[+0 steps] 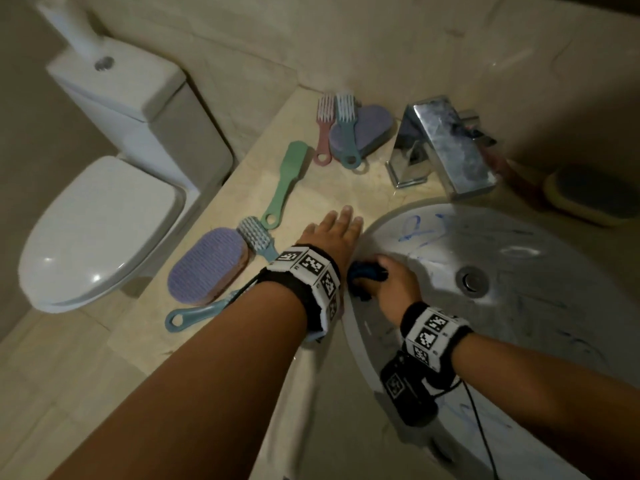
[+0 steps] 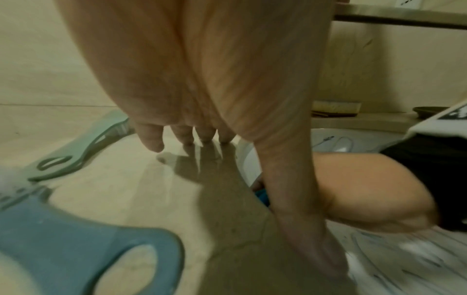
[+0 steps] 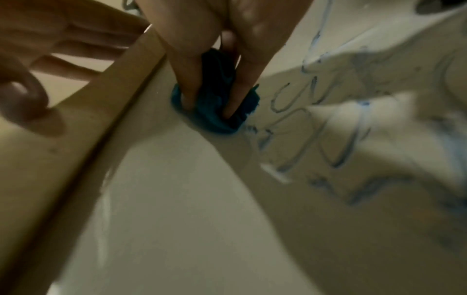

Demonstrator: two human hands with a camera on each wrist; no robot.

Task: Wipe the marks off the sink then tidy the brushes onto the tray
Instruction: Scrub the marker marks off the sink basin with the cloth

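Observation:
The white sink (image 1: 519, 327) carries blue and dark scribbles (image 1: 420, 228), also visible as marks (image 3: 336, 129) in the right wrist view. My right hand (image 1: 388, 277) grips a bunched blue cloth (image 1: 367, 271) and presses the cloth (image 3: 215, 103) against the sink's left wall. My left hand (image 1: 334, 228) lies flat on the counter beside the rim, fingers (image 2: 187, 135) straight, holding nothing. Several brushes lie on the counter: a green one (image 1: 285, 181), a blue one (image 1: 256, 237), pink (image 1: 323, 129) and teal (image 1: 346, 133) ones, and a purple oval brush (image 1: 207, 265).
A chrome tap (image 1: 446, 147) stands behind the sink. A yellow tray (image 1: 588, 195) sits at the far right. A second purple oval brush (image 1: 367, 129) lies by the wall. A blue handle (image 1: 197, 315) is near the counter's front edge. A toilet (image 1: 100, 223) stands left.

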